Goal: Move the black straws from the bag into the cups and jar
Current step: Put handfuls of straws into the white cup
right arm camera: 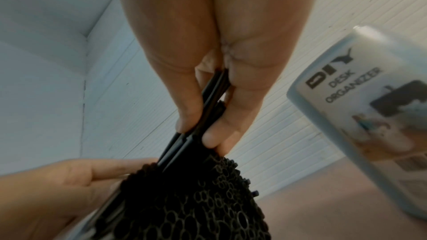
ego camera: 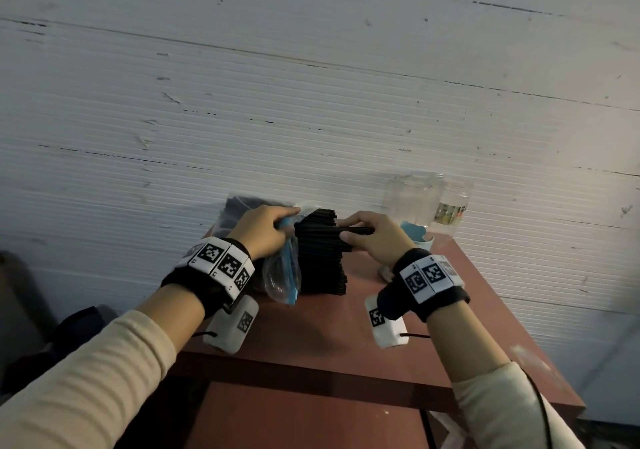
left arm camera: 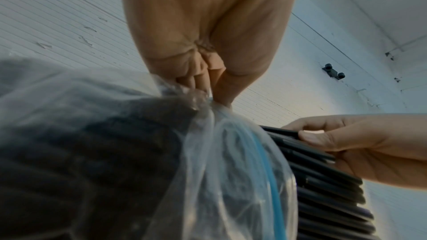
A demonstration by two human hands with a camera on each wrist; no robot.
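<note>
A clear plastic bag (ego camera: 282,275) with a blue zip strip lies on the reddish table (ego camera: 311,337); a thick bundle of black straws (ego camera: 322,254) sticks out of its mouth. My left hand (ego camera: 266,228) pinches the bunched bag edge (left arm camera: 203,101). My right hand (ego camera: 372,237) grips a few black straws (right arm camera: 208,109) at the top of the bundle, between thumb and fingers. A clear jar (ego camera: 414,199) and a light blue cup (ego camera: 417,235) stand behind the right hand. In the left wrist view the right hand (left arm camera: 360,145) holds the straws (left arm camera: 323,185) beside the bag (left arm camera: 231,171).
A second clear cup (ego camera: 452,206) with a printed label stands at the table's back right; it reads "DIY DESK ORGANIZER" (right arm camera: 360,94) in the right wrist view. A white ribbed wall (ego camera: 311,102) rises right behind the table. The table's front edge (ego camera: 346,383) is near me.
</note>
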